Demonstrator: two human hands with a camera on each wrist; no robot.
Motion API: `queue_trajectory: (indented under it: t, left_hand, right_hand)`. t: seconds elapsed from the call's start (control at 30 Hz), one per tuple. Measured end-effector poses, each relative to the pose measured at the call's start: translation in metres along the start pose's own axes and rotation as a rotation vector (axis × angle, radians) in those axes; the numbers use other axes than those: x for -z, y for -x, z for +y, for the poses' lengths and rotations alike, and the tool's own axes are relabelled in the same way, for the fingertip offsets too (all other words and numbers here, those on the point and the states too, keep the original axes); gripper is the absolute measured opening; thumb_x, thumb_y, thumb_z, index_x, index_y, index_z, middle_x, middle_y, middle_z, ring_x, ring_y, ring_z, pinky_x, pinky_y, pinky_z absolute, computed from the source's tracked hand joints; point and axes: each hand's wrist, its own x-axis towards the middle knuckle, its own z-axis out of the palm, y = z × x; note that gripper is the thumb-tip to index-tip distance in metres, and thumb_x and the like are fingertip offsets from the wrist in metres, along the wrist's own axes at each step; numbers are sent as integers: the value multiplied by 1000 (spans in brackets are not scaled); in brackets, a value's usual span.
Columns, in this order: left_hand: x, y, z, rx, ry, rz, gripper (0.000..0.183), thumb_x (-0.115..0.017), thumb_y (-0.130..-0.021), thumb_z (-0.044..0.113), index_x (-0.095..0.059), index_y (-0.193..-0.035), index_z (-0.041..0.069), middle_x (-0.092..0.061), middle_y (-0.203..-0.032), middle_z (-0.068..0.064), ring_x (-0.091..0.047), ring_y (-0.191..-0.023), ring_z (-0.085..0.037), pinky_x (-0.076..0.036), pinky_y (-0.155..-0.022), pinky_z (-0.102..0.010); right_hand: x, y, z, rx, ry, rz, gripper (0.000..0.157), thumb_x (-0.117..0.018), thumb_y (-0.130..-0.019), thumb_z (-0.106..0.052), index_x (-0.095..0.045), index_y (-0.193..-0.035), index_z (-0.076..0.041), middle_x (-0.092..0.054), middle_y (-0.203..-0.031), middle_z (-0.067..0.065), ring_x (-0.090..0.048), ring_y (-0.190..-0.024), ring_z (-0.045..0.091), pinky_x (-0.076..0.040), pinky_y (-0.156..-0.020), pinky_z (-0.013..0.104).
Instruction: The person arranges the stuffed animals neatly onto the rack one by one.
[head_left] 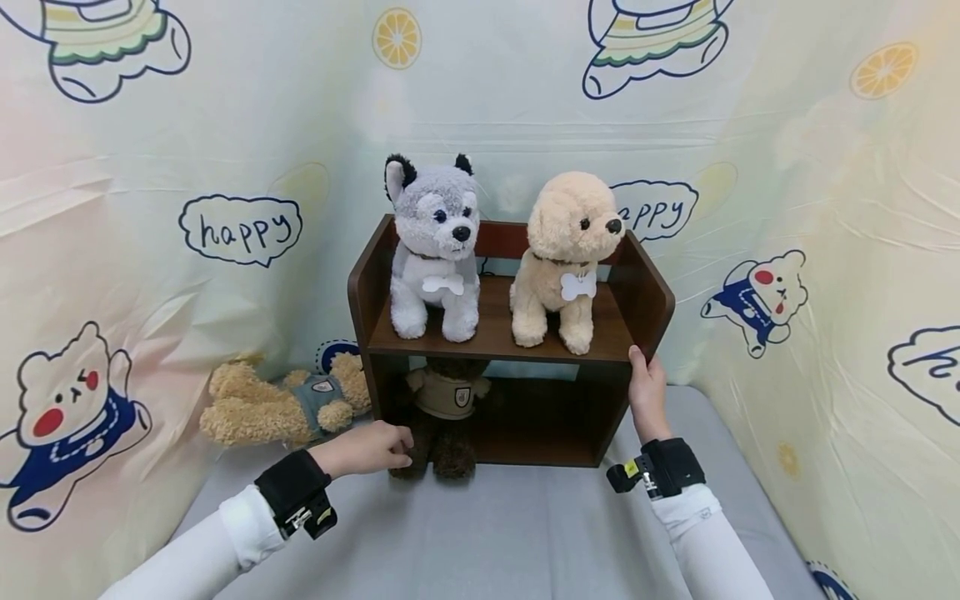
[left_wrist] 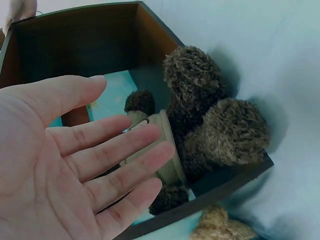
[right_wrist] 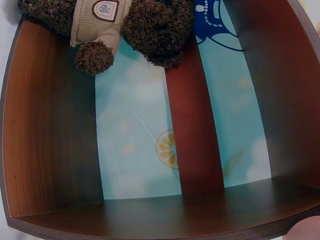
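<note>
A dark brown two-tier shelf (head_left: 501, 353) stands on the grey surface. In its lower compartment, at the left, sits a dark brown teddy bear (head_left: 453, 457) in a beige sweater, its feet out past the front edge and its head mostly hidden under the upper board. My left hand (head_left: 367, 450) is at the shelf's front left, beside the bear's feet; the left wrist view shows its fingers extended, with nothing held. On the other side, my right hand (head_left: 649, 396) grips the front edge of the shelf's right side panel. Only a fingertip (right_wrist: 303, 230) shows in the right wrist view.
On the upper tier sit a grey husky plush (head_left: 437, 250) and a cream puppy plush (head_left: 573, 225), each with a bone-shaped tag. A light brown teddy bear (head_left: 258, 404) lies to the left of the shelf. Behind hangs a printed cloth (head_left: 525, 100).
</note>
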Motion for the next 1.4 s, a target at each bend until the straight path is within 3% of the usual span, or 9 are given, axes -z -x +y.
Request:
queue_trajectory:
  t: [0.17,0.43,0.63,1.03,1.4]
  left_hand:
    - [1,7,-8,5,5,3,21,-61,-87,19,-62,-101,4,-64,-82,0,-55,-67,-6,-45,-58,-24]
    - [4,18,-19,32,15,0,26,-61,-86,21,-61,-103,1,-65,-90,-6,-61,-78,-17,-49,-63,-29]
    - [10,24,-25,45,40,15,27,-59,-88,21,-61,-105,0,-65,-92,-6,-62,-81,-18,-49,-65,-29]
    - [16,31,-40,72,148,81,25,-58,-87,11,-59,-106,-4,-64,-92,-8,-59,-79,-17,-48,-64,-29]
    - [18,30,-57,80,141,176,23,-59,-84,9,-62,-100,-8,-64,-89,-10,-60,-79,-20,-49,-65,-30]
  right_hand:
    - [0,1,1,-5,0,-2,53,-30,-98,-40,-25,-141,-9,-30,-144,9,-26,-126,24,-15,-107,48]
    - [-1,2,1,21,-2,-5,53,-29,-99,-38,-22,-144,-9,-27,-146,9,-23,-131,24,-14,-109,45]
    - [-1,2,1,13,-2,3,54,-30,-99,-39,-23,-143,-9,-28,-145,9,-24,-129,24,-15,-108,45]
    - [0,1,-1,8,-3,6,53,-29,-99,-39,-25,-142,-9,-29,-145,10,-25,-128,24,-15,-108,46]
    - [-1,1,-2,6,-4,-4,53,-29,-99,-39,-24,-143,-9,-27,-146,9,-23,-129,24,-14,-108,46]
